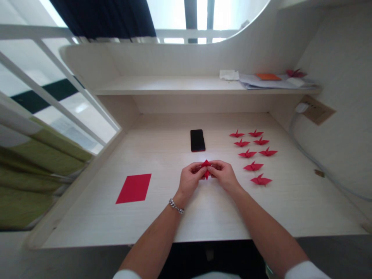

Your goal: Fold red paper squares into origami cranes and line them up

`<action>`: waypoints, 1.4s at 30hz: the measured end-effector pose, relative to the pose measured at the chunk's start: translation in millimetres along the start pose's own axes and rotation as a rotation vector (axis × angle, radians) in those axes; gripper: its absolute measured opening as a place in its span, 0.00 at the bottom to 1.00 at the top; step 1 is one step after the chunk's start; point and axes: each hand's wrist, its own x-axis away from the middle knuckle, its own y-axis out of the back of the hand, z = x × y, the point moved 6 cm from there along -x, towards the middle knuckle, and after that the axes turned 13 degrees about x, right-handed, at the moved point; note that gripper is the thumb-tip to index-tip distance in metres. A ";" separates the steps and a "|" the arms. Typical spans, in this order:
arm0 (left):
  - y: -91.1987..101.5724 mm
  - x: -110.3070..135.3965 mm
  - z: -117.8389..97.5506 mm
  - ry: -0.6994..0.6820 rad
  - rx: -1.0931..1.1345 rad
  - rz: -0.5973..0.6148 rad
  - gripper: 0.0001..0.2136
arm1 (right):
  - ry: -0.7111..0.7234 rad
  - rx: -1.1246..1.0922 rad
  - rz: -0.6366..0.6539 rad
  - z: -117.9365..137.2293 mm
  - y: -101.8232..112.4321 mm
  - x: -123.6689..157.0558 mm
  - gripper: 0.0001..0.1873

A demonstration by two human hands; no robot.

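We see a small red folded paper [206,164] held up above the pale desk [87,224], in front of the phone [197,140] and roughly midway across the desktop. It is a plain, even red. What shows of it is narrow and pointed: one tip rises above the fingers, another points down below the thumbs, and the middle is partly covered. We cannot make out the separate creases or layers at this size.

Both hands close on it from opposite sides. We find the left hand [190,179] pinching the near left edge, its thumb laid over the front and its fingers curled behind. The right hand [225,174] mirrors it, thumb on the front and fingers bent round the right side. Neither grip leaves a gap that we can see between thumb and paper; the two thumbs come close together over the middle, though we cannot tell whether they touch.

To the left we see a flat red sheet [134,188] lying on the desk, well apart from the hands. To the right stand eight red paper cranes [253,166], set out in two uneven columns with their wings spread.
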 end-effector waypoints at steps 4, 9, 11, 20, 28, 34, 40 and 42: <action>3.0 -1.2 1.4 0.009 -0.012 -0.018 0.18 | -0.013 -0.003 0.003 -1.7 -1.1 -0.1 0.18; 4.9 -2.2 4.2 0.012 0.010 -0.019 0.18 | -0.006 -0.022 -0.002 -3.1 -1.4 -0.6 0.17; 5.4 -2.2 4.3 0.004 0.019 -0.022 0.18 | -0.020 -0.030 0.000 -3.7 -1.9 -0.6 0.18; 7.9 -2.7 4.5 0.009 -0.024 -0.050 0.20 | -0.030 -0.085 0.012 -0.6 -2.8 1.4 0.18; 8.3 -2.3 -1.8 -0.064 -0.108 -0.071 0.19 | -0.087 -0.131 0.048 -3.8 -6.4 1.6 0.18; 6.1 -1.2 -5.0 -0.060 -0.093 -0.058 0.27 | -0.107 -0.084 0.100 2.1 -6.4 4.5 0.19; 3.6 -0.3 2.4 0.019 0.013 -0.015 0.26 | -0.081 -0.052 0.008 1.2 1.0 1.1 0.18; 1.8 0.3 3.3 0.032 0.046 0.004 0.26 | -0.051 -0.035 -0.025 1.2 3.4 -0.1 0.18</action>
